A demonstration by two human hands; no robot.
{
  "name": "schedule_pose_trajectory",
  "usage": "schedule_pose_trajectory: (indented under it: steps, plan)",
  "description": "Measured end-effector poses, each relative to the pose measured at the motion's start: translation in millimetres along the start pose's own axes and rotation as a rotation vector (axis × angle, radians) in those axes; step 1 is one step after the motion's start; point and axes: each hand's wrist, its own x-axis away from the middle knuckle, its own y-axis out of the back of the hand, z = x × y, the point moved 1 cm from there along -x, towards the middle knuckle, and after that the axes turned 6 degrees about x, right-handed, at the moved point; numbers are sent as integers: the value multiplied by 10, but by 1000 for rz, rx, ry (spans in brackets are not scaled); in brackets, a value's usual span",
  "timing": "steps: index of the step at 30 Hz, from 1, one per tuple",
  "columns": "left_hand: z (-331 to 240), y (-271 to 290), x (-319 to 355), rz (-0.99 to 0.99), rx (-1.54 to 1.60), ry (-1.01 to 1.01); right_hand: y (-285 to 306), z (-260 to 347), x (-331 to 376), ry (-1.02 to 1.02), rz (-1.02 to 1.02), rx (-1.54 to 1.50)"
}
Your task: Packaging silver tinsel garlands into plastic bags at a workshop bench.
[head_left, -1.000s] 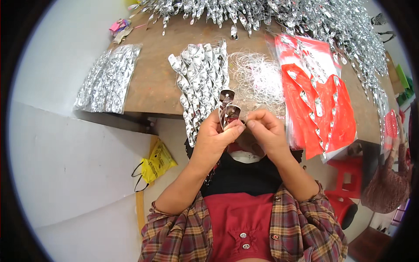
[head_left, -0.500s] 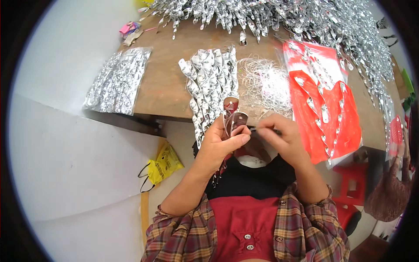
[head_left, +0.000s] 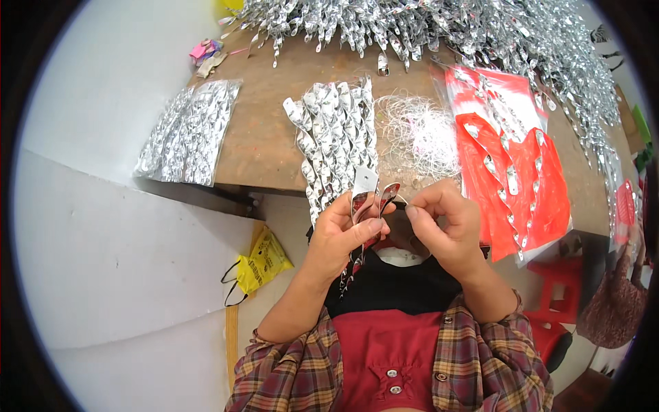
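My left hand (head_left: 338,237) is closed on a few shiny, twisted foil strips (head_left: 366,180). Their flat, holed ends stick up above the fingers, and the rest hangs down below, reflecting red. Close to its right, my right hand (head_left: 449,220) has thumb and forefinger pinched together on a thin white cord (head_left: 401,198) that reaches toward the strip ends. Whether the cord passes through a hole is too small to tell. Just beyond my hands, a row of silver spiral strips (head_left: 336,130) lies over the table's near edge, beside a tangle of white cords (head_left: 432,141).
A bagged bundle of spirals (head_left: 189,130) lies at the table's left. Red plastic packaging (head_left: 480,172) with spirals on it is at the right. A large silver heap (head_left: 425,27) covers the far side. A yellow bag (head_left: 264,261) and red stool (head_left: 556,292) stand below. Another person's arm (head_left: 618,295) shows at right.
The strip ends in my left hand have turned and spread, showing a silver face. My right hand has shifted slightly, and its pinched cord now shows more clearly.
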Motion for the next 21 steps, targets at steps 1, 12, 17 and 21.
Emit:
schedule_pose_trajectory:
  steps: [1,12,17,21]
  plan:
    - [2,5,3,-1,5,-3,4,2,-7,1,-1,1]
    - [-12,-38,37,-52,-100,-34,-10,-40,-10,-79,86,-36]
    - [-25,-44,50,-62,-131,-22,-33,-54,4,-151,114,-84]
    - [14,-26,65,-55,-146,-33,-51,-74,-4,-94,104,-70]
